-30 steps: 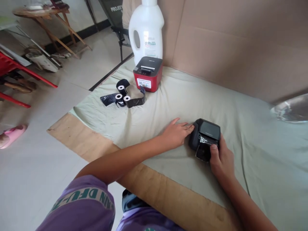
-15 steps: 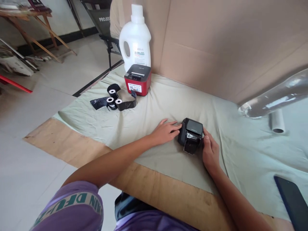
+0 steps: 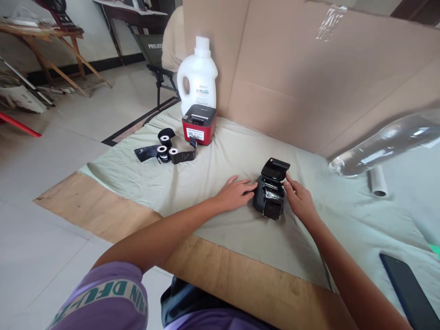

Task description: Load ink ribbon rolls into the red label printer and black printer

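Observation:
A small black printer (image 3: 270, 195) sits on the pale green cloth (image 3: 213, 174), its lid (image 3: 275, 168) tilted up and open at the back. My left hand (image 3: 237, 192) lies flat on the cloth, fingers stretched out and touching the printer's left side. At the printer's right side is my right hand (image 3: 299, 199), fingers loosely apart, fingertips against the lid's edge. Something shiny and black shows inside the open printer.
A red and black printer (image 3: 199, 123) and a white detergent jug (image 3: 197, 78) stand at the back by a cardboard wall (image 3: 309, 82). Paper rolls with black wrappers (image 3: 168, 149) lie left. A white roll (image 3: 377, 181), a clear plastic bottle (image 3: 385, 144) and a dark phone (image 3: 409, 286) lie right.
The black printer's lid has swung up and open. My right hand moved from the front of the printer to the lid's right edge. The view has shifted right and back.

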Demonstrator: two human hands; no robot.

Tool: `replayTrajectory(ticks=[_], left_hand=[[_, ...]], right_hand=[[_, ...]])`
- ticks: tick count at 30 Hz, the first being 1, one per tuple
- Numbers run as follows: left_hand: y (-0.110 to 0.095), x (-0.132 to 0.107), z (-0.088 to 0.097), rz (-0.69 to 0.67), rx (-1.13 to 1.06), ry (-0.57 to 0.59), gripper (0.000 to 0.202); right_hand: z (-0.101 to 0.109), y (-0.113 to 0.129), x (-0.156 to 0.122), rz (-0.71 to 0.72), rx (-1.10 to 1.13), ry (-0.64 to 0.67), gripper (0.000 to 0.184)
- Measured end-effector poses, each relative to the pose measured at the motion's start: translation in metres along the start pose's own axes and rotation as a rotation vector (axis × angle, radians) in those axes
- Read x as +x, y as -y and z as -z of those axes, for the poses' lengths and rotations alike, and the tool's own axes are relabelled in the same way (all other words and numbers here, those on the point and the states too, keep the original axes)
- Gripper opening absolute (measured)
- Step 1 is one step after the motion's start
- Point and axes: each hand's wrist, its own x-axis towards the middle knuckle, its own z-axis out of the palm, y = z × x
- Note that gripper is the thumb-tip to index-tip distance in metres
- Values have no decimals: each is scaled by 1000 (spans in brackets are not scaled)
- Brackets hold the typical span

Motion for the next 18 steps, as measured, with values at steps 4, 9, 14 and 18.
replayTrajectory(ticks=[4,9,14,18], left_hand=[[1,0,-1,-3,5,-11,48],[0,-1,-1,1,-3,-21,47],[2,-1,-1,-10,-20,-21,48],[2,0,0,-18,-25,-19,48]], right_hand=[[15,13,13,175,-130,-32,43],[12,21,40,215,-361,353,29],[6,24,49,191,-437,453,34],[31,36,47,192,-334,325,26]])
